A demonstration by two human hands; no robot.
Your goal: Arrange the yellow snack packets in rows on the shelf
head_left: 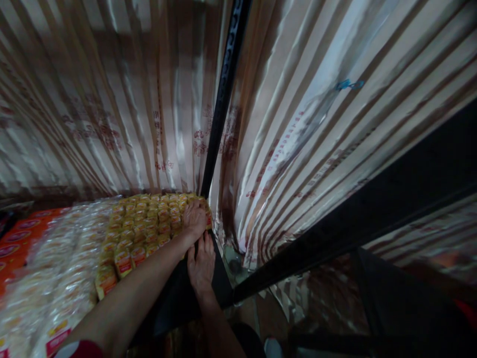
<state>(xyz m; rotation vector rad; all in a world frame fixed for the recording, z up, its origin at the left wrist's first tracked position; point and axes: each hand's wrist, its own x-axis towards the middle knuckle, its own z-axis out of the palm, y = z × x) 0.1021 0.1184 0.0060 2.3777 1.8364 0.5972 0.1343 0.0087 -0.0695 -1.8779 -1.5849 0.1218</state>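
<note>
Currently left hand (194, 219) sits on the yellow packets (145, 223), packed tight in the shelf corner by the black post (223, 99); can't tell if it grips. Right hand (201, 263) lies open on the shelf (175, 298) edge, probably bracing my reach.

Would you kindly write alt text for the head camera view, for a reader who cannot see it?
A person's left hand rests on yellow snack packets beside a black post; the right hand lies flat just below them. Striped sheeting hangs behind.
</note>
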